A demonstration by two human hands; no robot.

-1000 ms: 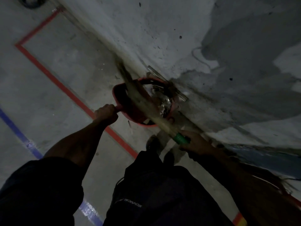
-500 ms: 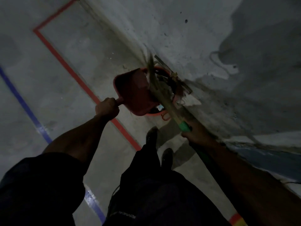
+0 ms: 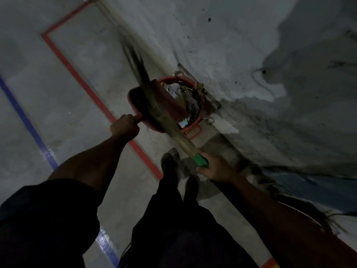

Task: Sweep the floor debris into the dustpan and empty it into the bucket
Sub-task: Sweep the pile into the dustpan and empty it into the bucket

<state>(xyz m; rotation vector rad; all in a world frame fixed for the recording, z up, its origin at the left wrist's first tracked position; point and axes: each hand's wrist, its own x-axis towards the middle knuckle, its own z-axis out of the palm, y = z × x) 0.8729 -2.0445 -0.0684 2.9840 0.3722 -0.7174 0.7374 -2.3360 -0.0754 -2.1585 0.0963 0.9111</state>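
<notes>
Dustpan (image 3: 164, 105) tipped over bucket (image 3: 190, 105) by wall; my left hand (image 3: 124, 125) grips its handle, right hand (image 3: 216, 167) grips broom (image 3: 154, 105). Emptying underway; pan looks mostly clear, too dim to confirm.

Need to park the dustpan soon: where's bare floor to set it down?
Bare floor lies between the blue line and red line, left of the dustpan. It is crowded by the bucket against the wall and around the shoes.
</notes>
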